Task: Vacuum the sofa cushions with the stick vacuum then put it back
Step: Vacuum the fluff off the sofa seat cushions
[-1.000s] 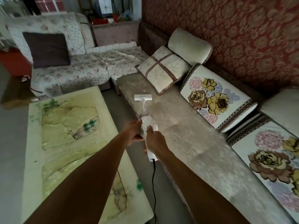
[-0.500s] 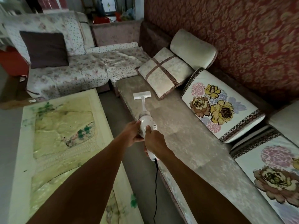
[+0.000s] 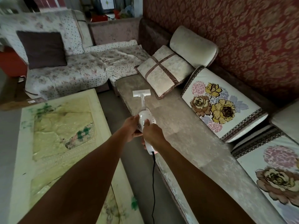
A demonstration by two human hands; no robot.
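Over the sofa's front edge, the right hand grips the white stick vacuum by its handle while the left hand holds its body; no lettering is legible on it. Its floor head rests flat on the seat cushion, beside a cross-banded pillow. Its black cord hangs into the narrow aisle along the coffee table.

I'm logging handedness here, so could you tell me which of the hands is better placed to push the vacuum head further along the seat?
Probably the right hand: it grips the vacuum handle, while the left hand only steadies its body.
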